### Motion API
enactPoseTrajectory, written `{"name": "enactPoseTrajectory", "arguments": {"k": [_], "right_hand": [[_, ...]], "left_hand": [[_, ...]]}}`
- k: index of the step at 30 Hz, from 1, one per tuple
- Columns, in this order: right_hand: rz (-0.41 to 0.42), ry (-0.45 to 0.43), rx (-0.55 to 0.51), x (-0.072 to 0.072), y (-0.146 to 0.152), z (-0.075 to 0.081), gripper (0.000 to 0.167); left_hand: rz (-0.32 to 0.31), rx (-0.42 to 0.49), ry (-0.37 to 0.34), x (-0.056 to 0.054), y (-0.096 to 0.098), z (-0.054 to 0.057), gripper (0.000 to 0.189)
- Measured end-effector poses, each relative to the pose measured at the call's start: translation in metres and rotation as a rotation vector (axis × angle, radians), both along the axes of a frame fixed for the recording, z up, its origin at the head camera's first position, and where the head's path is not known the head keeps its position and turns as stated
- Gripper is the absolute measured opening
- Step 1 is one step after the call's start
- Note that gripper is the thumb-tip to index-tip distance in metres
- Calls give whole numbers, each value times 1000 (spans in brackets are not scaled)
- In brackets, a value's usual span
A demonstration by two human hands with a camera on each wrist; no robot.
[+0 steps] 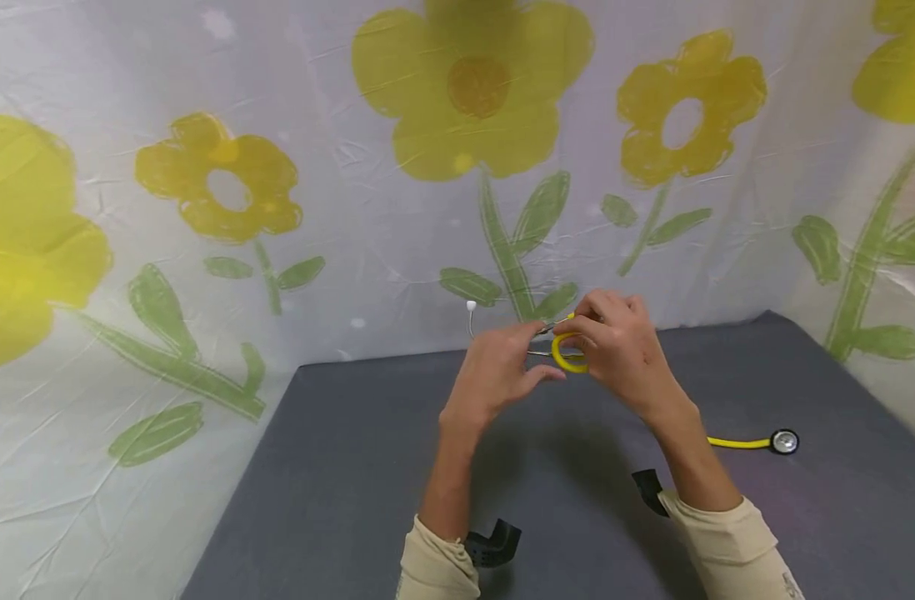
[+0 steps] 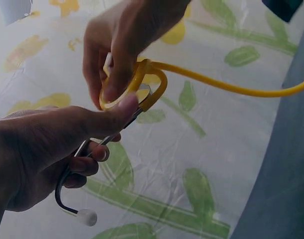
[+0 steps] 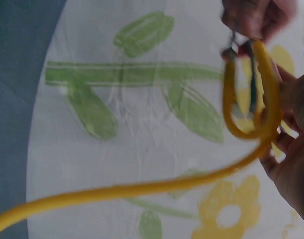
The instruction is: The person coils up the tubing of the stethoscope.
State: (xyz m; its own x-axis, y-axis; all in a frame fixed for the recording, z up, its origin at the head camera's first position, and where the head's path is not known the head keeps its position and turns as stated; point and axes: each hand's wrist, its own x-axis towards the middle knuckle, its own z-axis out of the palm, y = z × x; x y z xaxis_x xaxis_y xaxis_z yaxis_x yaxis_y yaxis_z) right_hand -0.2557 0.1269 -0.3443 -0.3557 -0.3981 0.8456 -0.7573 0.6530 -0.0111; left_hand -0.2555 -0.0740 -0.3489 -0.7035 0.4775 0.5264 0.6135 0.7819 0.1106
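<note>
A stethoscope with yellow tubing (image 2: 231, 89) is held up in front of the person between both hands. The left hand (image 1: 495, 375) grips its metal ear tubes (image 2: 61, 191), fingers curled behind them and thumb near the yellow fork. A white ear tip (image 2: 86, 217) sticks out below that hand in the left wrist view. At the fork, the right hand (image 1: 626, 358) pinches the tubing, which bends into a loop (image 3: 228, 99) there. From the right hand the tube runs down to the round chest piece (image 1: 784, 442) lying on the table at the right. Fingers hide part of the metal tubes.
The dark grey table (image 1: 337, 467) spreads beneath the hands. Behind it hangs a pale sheet (image 1: 367, 250) printed with yellow flowers and green leaves. Black wrist mounts (image 1: 493, 543) sit near the ends of beige sleeves (image 1: 727, 533).
</note>
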Motion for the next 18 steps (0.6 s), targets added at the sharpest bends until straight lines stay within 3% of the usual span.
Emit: {"name": "enactPoseTrajectory", "arguments": {"k": [4,11,18], "right_hand": [[-48,34,-26,-1,-4,-3,23],[-44,92,-59,-2,-9,-5,19],[3,37,-18,-2,-7,-3,28]], "left_hand": [[-10,22,-70,3,4,2,67],[10,-9,-66,5,6,2,50],[29,-4,-88,7,5,5,42]]}}
